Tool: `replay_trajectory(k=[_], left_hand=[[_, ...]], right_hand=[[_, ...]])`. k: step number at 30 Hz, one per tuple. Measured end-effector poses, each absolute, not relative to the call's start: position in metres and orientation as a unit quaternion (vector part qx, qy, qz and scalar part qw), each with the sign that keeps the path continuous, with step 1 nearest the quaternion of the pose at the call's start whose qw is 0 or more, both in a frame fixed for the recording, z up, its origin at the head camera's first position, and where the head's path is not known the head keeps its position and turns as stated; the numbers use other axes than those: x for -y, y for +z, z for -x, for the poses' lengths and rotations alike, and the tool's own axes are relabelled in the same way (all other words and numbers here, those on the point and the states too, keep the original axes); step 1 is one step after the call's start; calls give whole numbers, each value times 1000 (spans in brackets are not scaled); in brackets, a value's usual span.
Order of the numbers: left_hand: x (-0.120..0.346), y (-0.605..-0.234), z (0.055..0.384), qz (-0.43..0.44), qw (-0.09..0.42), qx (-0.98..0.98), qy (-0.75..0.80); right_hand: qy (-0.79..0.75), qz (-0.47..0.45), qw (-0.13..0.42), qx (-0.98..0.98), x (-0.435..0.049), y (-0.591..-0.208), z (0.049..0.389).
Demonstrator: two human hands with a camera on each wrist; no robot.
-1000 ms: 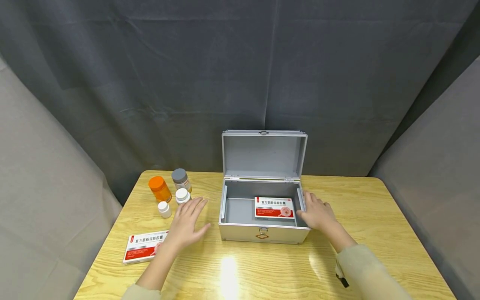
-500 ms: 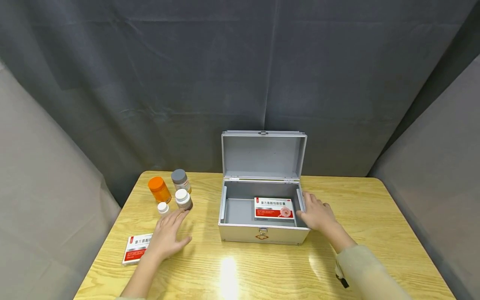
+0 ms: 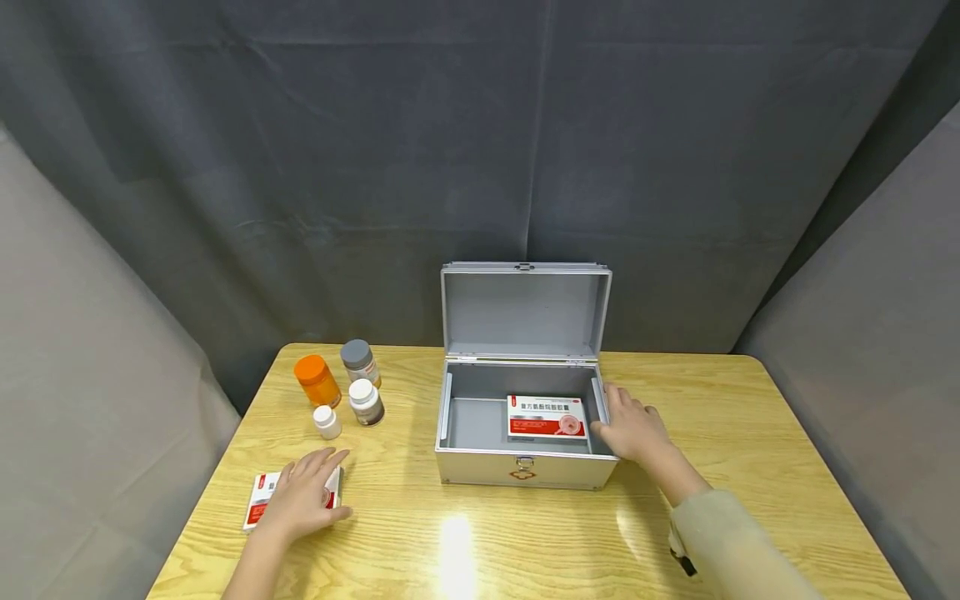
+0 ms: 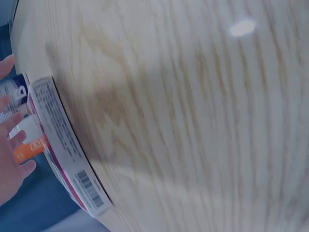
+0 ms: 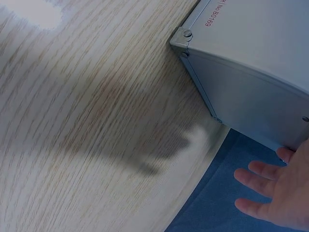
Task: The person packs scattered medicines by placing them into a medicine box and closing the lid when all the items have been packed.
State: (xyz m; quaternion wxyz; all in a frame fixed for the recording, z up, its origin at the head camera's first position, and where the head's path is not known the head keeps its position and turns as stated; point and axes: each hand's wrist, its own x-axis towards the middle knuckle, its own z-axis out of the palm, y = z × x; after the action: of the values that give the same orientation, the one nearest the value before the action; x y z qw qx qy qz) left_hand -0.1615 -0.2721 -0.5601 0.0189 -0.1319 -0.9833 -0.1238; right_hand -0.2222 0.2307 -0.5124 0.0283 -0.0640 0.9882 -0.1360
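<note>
In the head view, my left hand (image 3: 300, 497) hovers over a flat red-and-white medicine box (image 3: 261, 500) lying on the table, hiding much of it. Its fingers are spread and hold nothing; the left wrist view shows the fingers above the medicine box's (image 4: 67, 145) long edge. My right hand (image 3: 637, 429) holds the right rim of a silver aluminium case (image 3: 480, 467), thumb over the inner side. Seen from the right wrist, its other fingers hang along the case's (image 5: 241, 96) outer side. The case lid (image 3: 525, 312) stands up. Another red-and-white medicine box (image 3: 547, 417) lies inside.
Behind the left hand stand an orange bottle (image 3: 318, 382), a grey-capped bottle (image 3: 361, 362), a white-capped bottle (image 3: 366, 402) and a small white bottle (image 3: 327, 422). A dark curtain (image 3: 480, 150) hangs beyond the wooden table's (image 3: 712, 417) back edge.
My left hand has moved left and toward the table's front, away from the bottles and over the medicine box. The right hand has stayed at the case's rim.
</note>
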Motion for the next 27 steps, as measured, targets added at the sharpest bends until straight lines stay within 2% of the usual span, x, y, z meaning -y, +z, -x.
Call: replay_trajectory(k=[9, 20, 27], left_hand=[[289, -563, 154, 117, -13, 983, -141], [304, -577, 149, 104, 14, 985, -139], [308, -580, 150, 97, 13, 983, -153]], right_hand=[[-144, 64, 25, -987, -230, -512, 221], [-145, 65, 23, -987, -230, -512, 222], [-146, 63, 22, -987, -231, -513, 222]])
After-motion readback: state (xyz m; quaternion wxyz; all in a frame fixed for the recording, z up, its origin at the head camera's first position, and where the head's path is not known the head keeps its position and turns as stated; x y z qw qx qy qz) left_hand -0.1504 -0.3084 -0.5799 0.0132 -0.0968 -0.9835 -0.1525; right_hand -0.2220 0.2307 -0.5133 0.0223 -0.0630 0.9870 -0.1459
